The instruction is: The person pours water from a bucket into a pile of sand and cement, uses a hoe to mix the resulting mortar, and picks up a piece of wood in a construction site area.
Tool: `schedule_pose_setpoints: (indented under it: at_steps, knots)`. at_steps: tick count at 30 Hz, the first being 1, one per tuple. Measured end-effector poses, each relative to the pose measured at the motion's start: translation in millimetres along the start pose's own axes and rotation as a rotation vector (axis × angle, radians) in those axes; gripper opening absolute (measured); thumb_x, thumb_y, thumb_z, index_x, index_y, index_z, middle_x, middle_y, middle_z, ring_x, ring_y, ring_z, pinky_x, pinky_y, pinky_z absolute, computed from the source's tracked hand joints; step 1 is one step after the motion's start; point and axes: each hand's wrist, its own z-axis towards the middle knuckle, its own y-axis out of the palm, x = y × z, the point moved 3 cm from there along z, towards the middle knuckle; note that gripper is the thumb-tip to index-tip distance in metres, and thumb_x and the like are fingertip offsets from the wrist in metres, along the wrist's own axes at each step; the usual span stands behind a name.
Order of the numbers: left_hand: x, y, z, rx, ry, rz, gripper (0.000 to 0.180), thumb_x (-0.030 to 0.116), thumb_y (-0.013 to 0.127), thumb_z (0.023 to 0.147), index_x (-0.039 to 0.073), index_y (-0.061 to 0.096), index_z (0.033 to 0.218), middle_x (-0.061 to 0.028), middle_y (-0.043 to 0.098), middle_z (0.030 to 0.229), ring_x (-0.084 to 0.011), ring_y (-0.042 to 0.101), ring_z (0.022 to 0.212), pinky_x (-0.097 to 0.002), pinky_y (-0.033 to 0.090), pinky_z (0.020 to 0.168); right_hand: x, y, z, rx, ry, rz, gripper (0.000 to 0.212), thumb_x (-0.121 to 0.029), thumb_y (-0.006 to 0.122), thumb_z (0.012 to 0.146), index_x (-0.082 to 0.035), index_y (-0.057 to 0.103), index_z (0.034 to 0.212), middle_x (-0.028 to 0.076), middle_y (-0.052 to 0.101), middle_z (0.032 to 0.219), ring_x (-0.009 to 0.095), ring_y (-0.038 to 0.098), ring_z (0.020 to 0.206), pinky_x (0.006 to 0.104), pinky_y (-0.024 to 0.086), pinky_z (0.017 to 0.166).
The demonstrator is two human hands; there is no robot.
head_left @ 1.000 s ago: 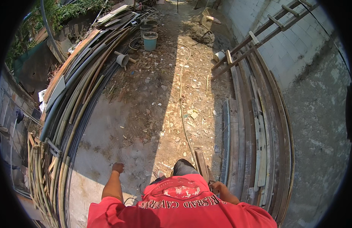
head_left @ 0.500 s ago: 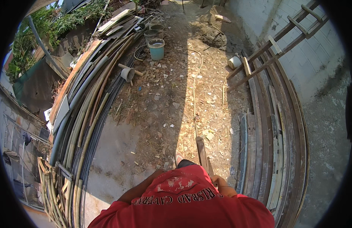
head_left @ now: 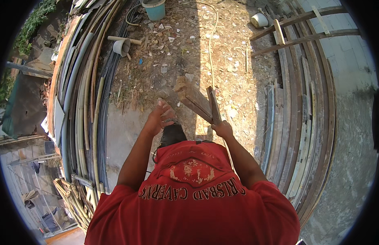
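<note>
My right hand (head_left: 224, 130) is closed round the near ends of two weathered wooden boards. The thicker board (head_left: 193, 99) slants away to the left and has a pale, rough far end. A narrower board (head_left: 213, 105) beside it points almost straight ahead, and the two spread apart in a V. My left hand (head_left: 156, 116) is raised to the left of the boards and touches neither; it looks open and holds nothing I can see. Just beyond it, one foot (head_left: 168, 113) in a sandal shows below a dark trouser leg.
Long pipes and poles (head_left: 81, 94) lie stacked on the left, with cut bamboo nearer. More planks (head_left: 298, 122) lie along the right wall, under a wooden ladder (head_left: 304, 38). A teal bucket (head_left: 155, 12), white bucket (head_left: 260, 20), grey pot (head_left: 121, 47) and hose (head_left: 210, 49) are ahead on rubble-strewn ground.
My view has tipped down. Both hands have come forward from beside my body. The boards have been lifted into view, and the thicker one now shows its far end.
</note>
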Motion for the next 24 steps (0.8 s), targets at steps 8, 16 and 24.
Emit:
schedule_pose_setpoints:
  at_steps: [8, 16, 24]
  knots:
    - [134, -77, 82, 0.058, -0.079, -0.175, 0.061, 0.030, 0.066, 0.089, 0.003, 0.041, 0.137, -0.0159, 0.050, 0.132, -0.0332, 0.056, 0.118, -0.0488, 0.055, 0.089, -194, -70, 151, -0.070, 0.029, 0.173, 0.074, -0.051, 0.075, 0.072, 0.010, 0.054, 0.108, 0.028, 0.067, 0.095, 0.042, 0.067, 0.091, 0.0470, 0.054, 0.080]
    - [230, -157, 129, 0.397, 0.224, 0.022, 0.047, 0.007, 0.071, 0.077, 0.000, 0.057, 0.122, -0.0083, 0.064, 0.111, -0.0197, 0.064, 0.094, -0.0321, 0.053, 0.082, -334, -78, 291, -0.143, -0.139, 0.338, 0.088, -0.047, 0.076, 0.075, 0.006, 0.038, 0.135, 0.027, 0.063, 0.118, 0.039, 0.063, 0.109, 0.0447, 0.050, 0.092]
    - [268, -281, 226, 0.813, 0.329, -0.232, 0.032, 0.007, 0.072, 0.073, 0.002, 0.064, 0.103, -0.0034, 0.064, 0.092, -0.0155, 0.061, 0.079, -0.0316, 0.050, 0.068, -331, -197, 377, -0.139, -0.169, 0.393, 0.050, -0.038, 0.068, 0.086, -0.010, 0.053, 0.125, 0.015, 0.072, 0.100, 0.034, 0.067, 0.099, 0.0433, 0.051, 0.087]
